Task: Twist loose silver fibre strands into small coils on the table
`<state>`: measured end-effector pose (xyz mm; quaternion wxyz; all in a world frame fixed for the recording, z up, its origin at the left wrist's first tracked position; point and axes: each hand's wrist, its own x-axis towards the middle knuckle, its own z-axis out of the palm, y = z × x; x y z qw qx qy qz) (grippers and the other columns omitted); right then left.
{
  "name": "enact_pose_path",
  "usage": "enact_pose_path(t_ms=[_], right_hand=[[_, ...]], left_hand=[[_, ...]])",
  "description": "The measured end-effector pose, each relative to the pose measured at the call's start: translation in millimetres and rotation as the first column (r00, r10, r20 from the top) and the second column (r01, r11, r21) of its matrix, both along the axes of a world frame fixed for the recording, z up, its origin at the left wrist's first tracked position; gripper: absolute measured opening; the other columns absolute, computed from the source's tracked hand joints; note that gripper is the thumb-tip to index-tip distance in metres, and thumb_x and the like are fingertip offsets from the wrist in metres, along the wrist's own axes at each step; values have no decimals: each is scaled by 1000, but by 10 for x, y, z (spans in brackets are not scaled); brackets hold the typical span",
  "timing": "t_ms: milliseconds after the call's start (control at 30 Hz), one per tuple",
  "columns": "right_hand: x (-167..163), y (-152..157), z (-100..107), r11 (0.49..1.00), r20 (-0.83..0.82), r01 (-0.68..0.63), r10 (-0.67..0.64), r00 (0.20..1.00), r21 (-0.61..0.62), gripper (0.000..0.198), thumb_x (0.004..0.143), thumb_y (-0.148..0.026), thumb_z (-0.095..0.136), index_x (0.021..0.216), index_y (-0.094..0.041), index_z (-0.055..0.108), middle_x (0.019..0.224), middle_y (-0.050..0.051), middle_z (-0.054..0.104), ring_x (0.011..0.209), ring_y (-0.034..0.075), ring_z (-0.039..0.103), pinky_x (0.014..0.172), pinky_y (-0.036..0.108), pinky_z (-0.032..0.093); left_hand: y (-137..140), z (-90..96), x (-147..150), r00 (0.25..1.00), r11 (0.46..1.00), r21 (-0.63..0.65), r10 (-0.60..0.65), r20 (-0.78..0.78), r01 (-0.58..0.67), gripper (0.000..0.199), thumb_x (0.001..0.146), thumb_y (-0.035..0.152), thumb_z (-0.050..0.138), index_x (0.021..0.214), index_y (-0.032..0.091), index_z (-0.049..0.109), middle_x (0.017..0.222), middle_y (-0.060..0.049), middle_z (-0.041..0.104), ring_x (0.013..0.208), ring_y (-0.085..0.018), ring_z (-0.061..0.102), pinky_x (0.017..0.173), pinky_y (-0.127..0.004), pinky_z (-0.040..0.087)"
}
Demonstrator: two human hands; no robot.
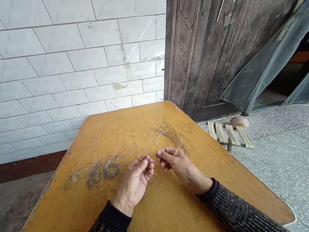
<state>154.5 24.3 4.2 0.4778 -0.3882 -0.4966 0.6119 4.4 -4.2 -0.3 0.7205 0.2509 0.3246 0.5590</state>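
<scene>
Between my two hands runs a thin wire (153,161), pinched above the middle of the table. My left hand (135,178) has thumb and fingertips closed on it, with a small bend or loop near the thumb. My right hand (175,163) pinches close to the other end, thumb against forefinger; the fingertips hide part of the wire. Left of my left hand lie coiled grey wires (111,168) in several loose rings. Beyond my right hand a spread bunch of long thin wires (167,131) rests on the wood.
The wooden table (164,217) stands against a white tiled wall (56,59). To the right are a dark carved door (205,45), a grey curtain (269,57) and a folding stool (230,135) with striped straps on the speckled floor (301,160).
</scene>
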Motion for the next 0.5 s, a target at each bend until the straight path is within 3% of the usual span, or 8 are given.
enact_pose_path(t_ms=[167,500], right_hand=[[-7,-8,3,1000,-48,5,-6,999,-30,33,65,-46,67,60,-14,58,55,-3,54,44,4,45,39,16,34],[-45,-18,-26,997,-62,-39,36,997,-60,33,64,-45,68,59,-14,58,53,-4,55,40,3,44,38,16,34]], left_hand=[[-14,8,0,998,998,38,-53,-17,53,23,60,4,72,80,13,68,81,-2,65,71,-7,60,67,-16,49],[-30,24,28,993,992,113,-51,-107,63,16,60,10,75,74,14,68,79,-3,67,73,-9,60,67,-18,46]])
